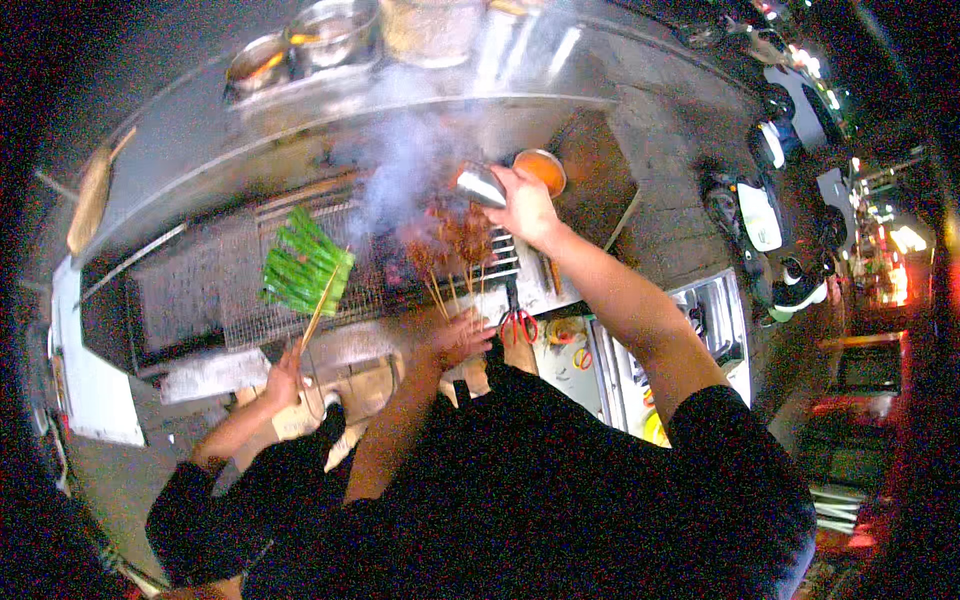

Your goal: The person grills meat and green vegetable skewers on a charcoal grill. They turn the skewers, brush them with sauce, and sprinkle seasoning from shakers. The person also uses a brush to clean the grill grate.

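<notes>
My right hand (529, 206) grips a metal shaker (481, 186), which is tipped on its side above the grill. Below it lies a bunch of browned skewers (454, 236), probably meat, fanned out over the grate with their sticks towards me. Around the stick ends is my left hand (456, 341), a little blurred, at the grill's front edge. Smoke (401, 161) rises beside the skewers and veils the grate behind them. Just past my right hand stands a round container with orange contents (541, 171).
On my left, a co-worker's hand (283, 382) holds skewered green vegetables (309, 262) over the wire grate (247, 322). Red-handled scissors (517, 326) lie at the front edge. Metal pots (334, 37) stand at the back. A hand fan (91, 199) is far left.
</notes>
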`<state>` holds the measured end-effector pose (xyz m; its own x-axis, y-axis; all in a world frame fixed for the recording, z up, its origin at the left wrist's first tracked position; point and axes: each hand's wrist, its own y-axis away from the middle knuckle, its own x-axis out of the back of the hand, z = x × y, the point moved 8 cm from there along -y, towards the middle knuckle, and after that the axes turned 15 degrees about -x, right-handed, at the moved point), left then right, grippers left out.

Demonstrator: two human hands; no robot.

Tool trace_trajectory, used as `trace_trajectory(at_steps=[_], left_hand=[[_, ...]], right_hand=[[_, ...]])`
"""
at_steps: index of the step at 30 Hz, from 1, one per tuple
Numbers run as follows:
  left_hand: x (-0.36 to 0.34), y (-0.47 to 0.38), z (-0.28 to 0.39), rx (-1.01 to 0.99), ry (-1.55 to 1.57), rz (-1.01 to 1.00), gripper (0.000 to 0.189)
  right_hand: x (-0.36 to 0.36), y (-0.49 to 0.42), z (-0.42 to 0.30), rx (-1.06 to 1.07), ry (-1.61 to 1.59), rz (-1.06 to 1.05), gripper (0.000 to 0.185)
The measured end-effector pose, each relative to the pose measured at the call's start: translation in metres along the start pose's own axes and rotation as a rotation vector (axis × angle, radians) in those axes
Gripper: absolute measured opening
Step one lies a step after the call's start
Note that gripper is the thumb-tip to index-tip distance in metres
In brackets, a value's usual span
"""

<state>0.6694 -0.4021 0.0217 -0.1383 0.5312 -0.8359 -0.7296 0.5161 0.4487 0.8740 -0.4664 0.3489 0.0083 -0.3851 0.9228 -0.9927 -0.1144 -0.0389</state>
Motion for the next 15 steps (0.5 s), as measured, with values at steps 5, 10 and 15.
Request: trace_trajectory(at_steps=[5, 10, 15], left_hand=[[-0.037, 0.007, 0.009, -0.144, 0.119, -0.044, 0.044], [-0.026, 0.016, 0.020, -0.196, 0.041, 0.196, 0.028], [-0.044, 0.021, 0.049, -0.453, -0.905, -0.053, 0.028]], right_hand=[[0.094, -0.051, 0.064, -0.051, -0.804, 0.362, 0.047], [0.125, -0.181, 0.123, -0.230, -0.479, 0.651, 0.056], [0.119, -0.131, 0.138, -0.231, -0.278, 0.790, 0.067]])
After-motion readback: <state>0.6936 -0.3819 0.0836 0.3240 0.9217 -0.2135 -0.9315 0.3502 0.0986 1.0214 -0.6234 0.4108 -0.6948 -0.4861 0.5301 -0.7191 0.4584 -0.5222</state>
